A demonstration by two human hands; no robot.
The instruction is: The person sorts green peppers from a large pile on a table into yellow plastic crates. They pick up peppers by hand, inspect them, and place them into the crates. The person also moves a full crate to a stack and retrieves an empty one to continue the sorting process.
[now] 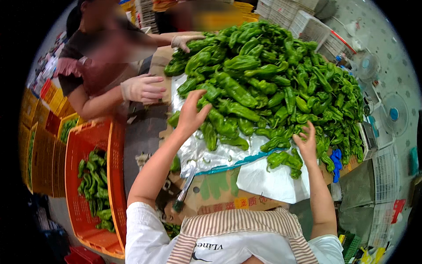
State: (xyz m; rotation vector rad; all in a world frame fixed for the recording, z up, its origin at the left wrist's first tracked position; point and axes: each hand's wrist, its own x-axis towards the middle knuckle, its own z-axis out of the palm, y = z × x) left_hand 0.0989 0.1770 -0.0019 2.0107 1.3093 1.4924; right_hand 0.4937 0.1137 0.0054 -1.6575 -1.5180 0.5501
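A large heap of green peppers (250,82) covers the table before me, partly on silvery plastic sheeting (197,155) with a teal edge. My left hand (193,114) is raised at the heap's left front, its fingers apart and holding nothing. At the right front, my right hand (306,142) stands near the peppers, fingers spread and empty. A few peppers (285,161) lie on a white sheet (273,181) between the hands. A knife with a curved blade (189,180) lies on the cardboard, left of the white sheet.
A co-worker's gloved hands (143,89) are at the heap's left side. An orange plastic crate (110,184) with green peppers stands at left. A blue glove (336,165) lies at the table's right edge. White crates (310,29) and fans (394,114) stand beyond, at right.
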